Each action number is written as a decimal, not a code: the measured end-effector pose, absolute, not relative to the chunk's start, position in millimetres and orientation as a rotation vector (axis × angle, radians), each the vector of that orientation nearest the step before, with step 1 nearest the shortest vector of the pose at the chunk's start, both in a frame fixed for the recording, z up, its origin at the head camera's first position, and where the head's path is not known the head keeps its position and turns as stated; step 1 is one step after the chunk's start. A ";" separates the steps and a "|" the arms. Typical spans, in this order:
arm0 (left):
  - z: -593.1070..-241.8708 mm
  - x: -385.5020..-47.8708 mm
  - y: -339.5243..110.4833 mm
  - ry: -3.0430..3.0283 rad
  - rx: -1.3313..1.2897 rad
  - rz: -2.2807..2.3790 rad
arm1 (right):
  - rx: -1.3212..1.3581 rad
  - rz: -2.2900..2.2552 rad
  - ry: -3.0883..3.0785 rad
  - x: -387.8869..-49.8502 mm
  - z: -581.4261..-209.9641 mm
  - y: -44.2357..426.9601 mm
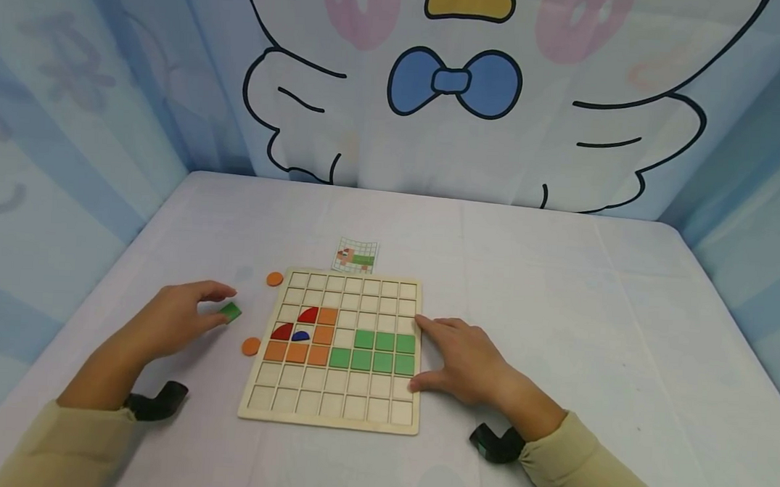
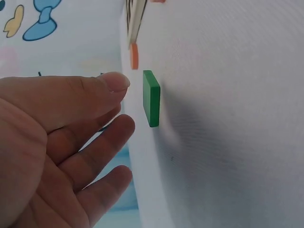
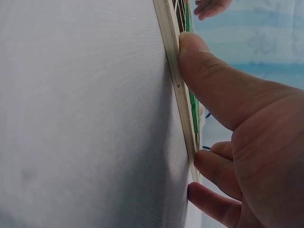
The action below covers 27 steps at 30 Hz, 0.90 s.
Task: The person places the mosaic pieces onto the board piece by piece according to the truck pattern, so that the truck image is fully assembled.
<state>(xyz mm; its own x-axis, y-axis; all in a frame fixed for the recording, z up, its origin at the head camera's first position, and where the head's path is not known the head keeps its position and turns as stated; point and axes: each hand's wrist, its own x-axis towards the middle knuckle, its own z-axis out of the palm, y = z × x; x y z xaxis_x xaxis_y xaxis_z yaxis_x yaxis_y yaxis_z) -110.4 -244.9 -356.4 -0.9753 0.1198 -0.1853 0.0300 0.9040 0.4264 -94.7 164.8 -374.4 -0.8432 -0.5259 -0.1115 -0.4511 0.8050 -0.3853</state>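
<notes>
My left hand point(image 1: 176, 314) hovers left of the board, thumb and fingers spread apart around a loose green square tile point(image 1: 231, 311). In the left wrist view that green tile point(image 2: 151, 99) lies on the table with a gap to the fingertips point(image 2: 124, 124). A wooden grid board point(image 1: 330, 420) holds several green squares point(image 1: 383, 362), several orange squares point(image 1: 296, 353), two red quarter-round pieces point(image 1: 282, 332) and a blue half-round piece point(image 1: 301, 336). At the board's right edge my right hand point(image 1: 466, 359) rests its thumb point(image 3: 194, 45) and fingertips, fingers spread.
Two orange discs point(image 1: 274, 279) lie on the white table point(image 1: 557, 316) left of the board. Behind the board's far edge is a small pattern card point(image 1: 355, 255). A printed curtain point(image 1: 460, 145) closes off the back and sides. Both wrists carry black devices point(image 1: 497, 444).
</notes>
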 end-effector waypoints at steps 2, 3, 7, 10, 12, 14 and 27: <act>-357.7 -110.1 -245.5 2.858 0.104 0.631 | -0.761 -0.517 2.778 -94.7 -374.4 164.8; -358.3 -109.9 -245.9 2.860 0.101 0.629 | -0.761 -0.517 2.776 -94.7 -374.4 164.8; -360.7 -109.0 -248.0 2.858 0.082 0.623 | -0.764 -0.516 2.776 -94.8 -373.8 164.7; -362.1 -108.5 -249.0 2.854 0.077 0.619 | -0.771 -0.514 2.779 -94.9 -373.5 164.7; -362.6 -108.4 -249.4 2.850 0.084 0.619 | -0.771 -0.523 2.776 -94.8 -373.2 164.9; -362.8 -108.3 -249.4 2.848 0.094 0.621 | -0.768 -0.534 2.772 -94.5 -372.8 164.9; -366.5 -109.7 -243.8 2.817 0.097 0.612 | -0.768 -0.549 2.771 -94.0 -372.9 165.3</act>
<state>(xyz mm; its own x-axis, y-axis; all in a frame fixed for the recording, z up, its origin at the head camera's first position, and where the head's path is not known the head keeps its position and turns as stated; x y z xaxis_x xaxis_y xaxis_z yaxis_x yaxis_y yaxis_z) -109.7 -243.8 -366.5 -0.9648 0.1185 -0.2348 0.0104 0.9093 0.4161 -94.0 165.3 -372.9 -0.8412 -0.5307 -0.1035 -0.4512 0.7944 -0.4066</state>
